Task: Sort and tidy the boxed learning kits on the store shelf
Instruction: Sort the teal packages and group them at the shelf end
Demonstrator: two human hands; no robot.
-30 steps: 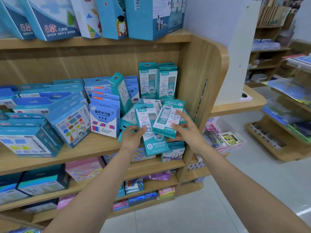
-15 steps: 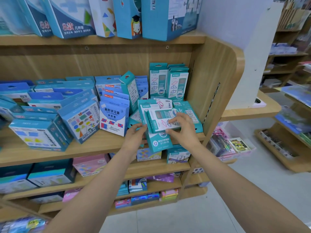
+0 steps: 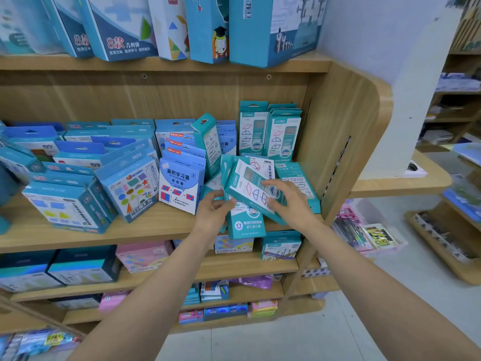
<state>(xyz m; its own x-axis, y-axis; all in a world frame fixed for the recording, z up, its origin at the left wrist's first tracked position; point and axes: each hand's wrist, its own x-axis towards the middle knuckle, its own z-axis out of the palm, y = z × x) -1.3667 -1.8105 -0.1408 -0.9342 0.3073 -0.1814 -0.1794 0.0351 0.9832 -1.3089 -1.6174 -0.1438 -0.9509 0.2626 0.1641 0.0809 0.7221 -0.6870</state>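
Here, both hands are holding a tilted teal box (image 3: 247, 187) just left of the wooden side panel (image 3: 346, 142). The left hand (image 3: 214, 208) is pinching its lower corner with curled fingers (image 3: 227, 203); the right hand (image 3: 290, 203) is gripping its front, fingers curled over it. A lower box (image 3: 246, 226) is lying beneath, overhanging the shelf (image 3: 156, 229).

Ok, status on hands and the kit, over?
Right hand grips tilted teal kit box. Left hand holds the magnet-logo box beneath. Loose teal boxes jumbled behind.
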